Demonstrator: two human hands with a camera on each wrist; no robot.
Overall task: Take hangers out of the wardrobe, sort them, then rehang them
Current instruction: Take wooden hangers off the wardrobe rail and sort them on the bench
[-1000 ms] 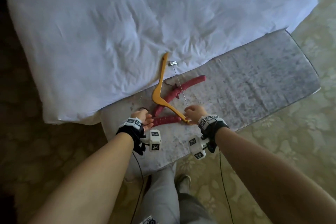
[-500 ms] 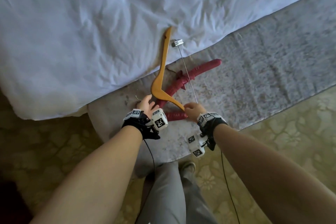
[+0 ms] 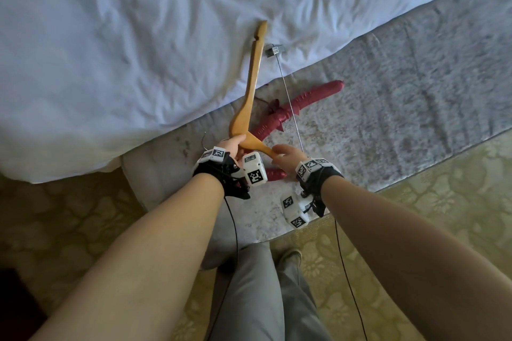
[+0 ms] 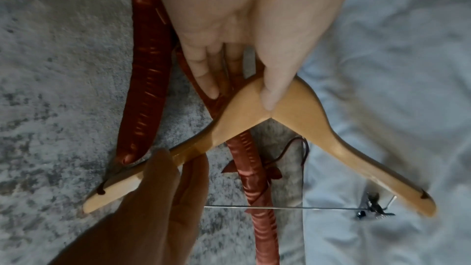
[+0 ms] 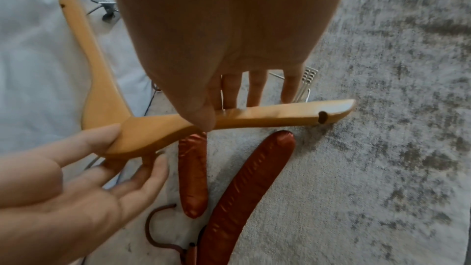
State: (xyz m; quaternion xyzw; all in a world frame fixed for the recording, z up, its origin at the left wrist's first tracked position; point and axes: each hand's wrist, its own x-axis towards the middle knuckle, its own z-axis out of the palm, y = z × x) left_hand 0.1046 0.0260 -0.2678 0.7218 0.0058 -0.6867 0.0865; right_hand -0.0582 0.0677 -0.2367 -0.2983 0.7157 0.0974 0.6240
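Observation:
A light wooden hanger point(image 3: 253, 77) with a thin metal bar and clips point(image 3: 274, 50) lies half on the white bed sheet, half over the grey bench. My left hand point(image 3: 234, 147) pinches its middle, with the thumb point(image 4: 277, 80) on top and the fingers underneath. My right hand point(image 3: 286, 155) pinches the near arm of the hanger point(image 5: 267, 117) between the thumb point(image 5: 201, 116) and the fingers behind it. Two red padded satin hangers point(image 3: 302, 102) lie crossed on the bench under the wooden one, and one end point(image 3: 275, 173) shows between my wrists.
The grey velvet bench point(image 3: 415, 97) runs along the foot of the bed, whose rumpled white sheet point(image 3: 138, 36) hangs over its far edge. Patterned yellow-green carpet point(image 3: 443, 188) surrounds the bench. My legs stand close to the bench's near edge.
My left hand has moved from beside the red hanger up to the wooden hanger's middle and taken hold of it. My right hand has kept its hold on the near arm.

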